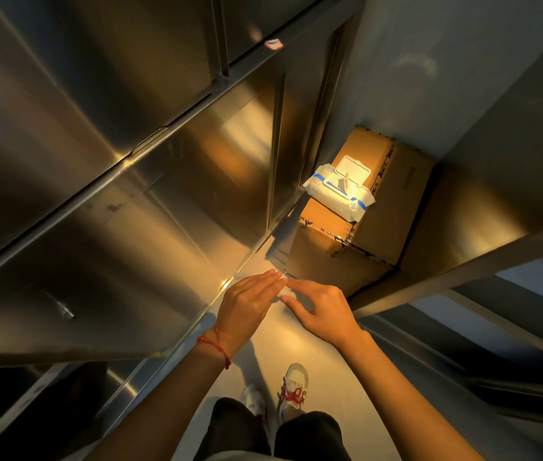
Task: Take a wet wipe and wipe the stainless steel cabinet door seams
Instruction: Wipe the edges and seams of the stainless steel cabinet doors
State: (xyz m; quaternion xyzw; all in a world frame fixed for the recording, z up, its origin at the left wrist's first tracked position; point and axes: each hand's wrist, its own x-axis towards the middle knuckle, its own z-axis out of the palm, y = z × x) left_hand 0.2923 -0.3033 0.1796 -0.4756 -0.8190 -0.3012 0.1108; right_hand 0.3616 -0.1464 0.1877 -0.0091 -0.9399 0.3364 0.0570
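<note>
A small white wet wipe (284,292) shows between my two hands, in front of the lower edge of the stainless steel cabinet door (150,247). My right hand (321,307) pinches the wipe between thumb and forefinger. My left hand (248,302), with a red string at the wrist, lays its straight fingers on the wipe; its thumb is hidden. The wet wipe pack (339,188), white with blue stripes, lies with its lid flipped open on a cardboard box (386,211) beyond my hands. A horizontal door seam (150,141) runs diagonally across the cabinet front.
A vertical seam and door edge (276,154) stand close to the box. A small handle (64,309) sticks out of the lower door at left. Another steel unit (482,261) closes in on the right. My shoes (291,390) stand on the pale floor in the narrow aisle.
</note>
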